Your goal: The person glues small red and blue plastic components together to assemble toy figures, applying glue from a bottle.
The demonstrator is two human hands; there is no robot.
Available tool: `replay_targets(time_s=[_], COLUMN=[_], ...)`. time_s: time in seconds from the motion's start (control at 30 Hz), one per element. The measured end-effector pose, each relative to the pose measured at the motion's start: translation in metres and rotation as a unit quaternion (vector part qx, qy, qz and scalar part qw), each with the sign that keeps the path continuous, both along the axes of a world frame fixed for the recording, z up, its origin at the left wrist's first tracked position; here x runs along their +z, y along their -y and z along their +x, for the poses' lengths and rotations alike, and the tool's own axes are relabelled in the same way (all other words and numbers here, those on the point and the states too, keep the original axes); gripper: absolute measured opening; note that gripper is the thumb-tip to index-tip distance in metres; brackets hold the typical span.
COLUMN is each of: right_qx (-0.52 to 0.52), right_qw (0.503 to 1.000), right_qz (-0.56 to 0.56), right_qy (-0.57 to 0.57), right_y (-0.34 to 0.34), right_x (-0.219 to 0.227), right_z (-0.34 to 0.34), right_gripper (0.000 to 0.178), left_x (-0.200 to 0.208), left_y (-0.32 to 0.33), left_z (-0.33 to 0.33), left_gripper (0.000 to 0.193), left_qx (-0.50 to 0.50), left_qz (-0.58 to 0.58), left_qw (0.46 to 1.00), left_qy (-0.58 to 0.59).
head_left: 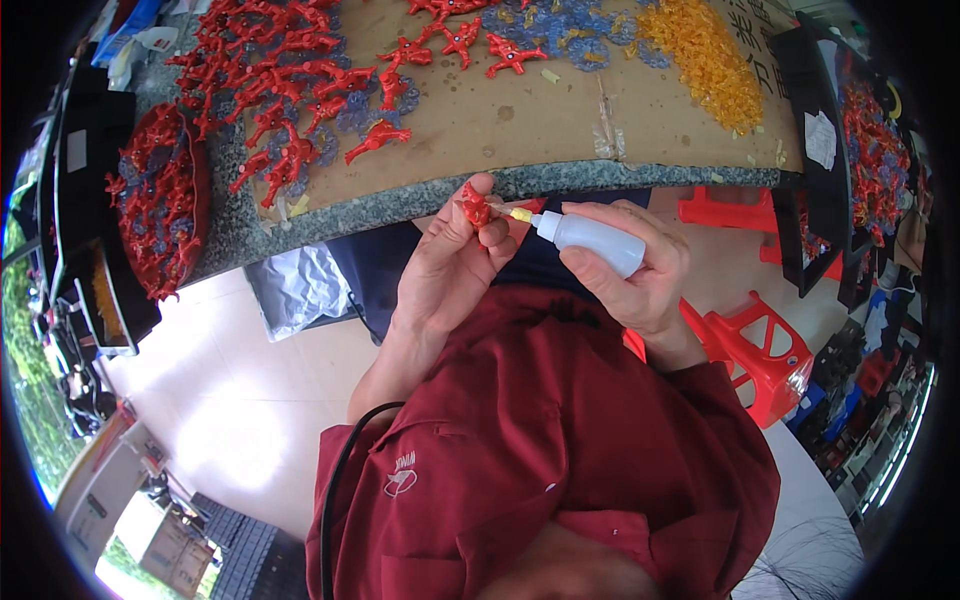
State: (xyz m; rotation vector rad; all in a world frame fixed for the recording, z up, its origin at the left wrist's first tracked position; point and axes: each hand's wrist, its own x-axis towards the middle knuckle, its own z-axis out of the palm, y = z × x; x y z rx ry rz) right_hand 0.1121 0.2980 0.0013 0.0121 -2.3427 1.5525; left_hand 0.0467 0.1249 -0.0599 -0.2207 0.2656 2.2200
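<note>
**Squeeze bottle (600,243) held to small red figurine (472,207) at speckled desk (228,225)**

Cardboard (500,125) carries glossy red creatures (378,138), translucent blue pieces (588,52) and amber bits (715,65). Red plastic stools (783,358) stand on pale floor (290,385). By the desk's near edge, the left grip (450,250) pinches the figurine; the right grip (640,262) wraps the smooth white bottle.

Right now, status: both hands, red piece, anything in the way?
Left hand: grip on red figure. Right hand: grip on white squeeze bottle, yellow nozzle aimed at figure, contact unclear. No obstruction visible between.
</note>
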Motion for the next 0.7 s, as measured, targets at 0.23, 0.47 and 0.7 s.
replay_targets(time_s=[0.23, 0.47, 0.7], right_qx=[0.002, 0.003, 0.022], right_qw=[1.000, 1.000, 0.999], right_qz=[0.009, -0.002, -0.040], right_qy=[0.008, 0.011, 0.017], right_y=[0.0006, -0.0054, -0.0029], right_x=[-0.0028, 0.0011, 0.0016], right_z=[-0.0004, 0.0043, 0.0008], right_gripper=[0.026, 0.026, 0.025], left_x=[-0.0007, 0.0029, -0.0030], left_y=[-0.0001, -0.0030, -0.0028], left_z=[0.0006, -0.0004, 0.0004], left_gripper=[0.032, 0.038, 0.038], left_qx=[0.004, 0.007, 0.006], left_qz=[-0.013, -0.057, -0.050], left_qw=[1.000, 0.998, 0.997], left_qy=[-0.005, -0.041, -0.057])
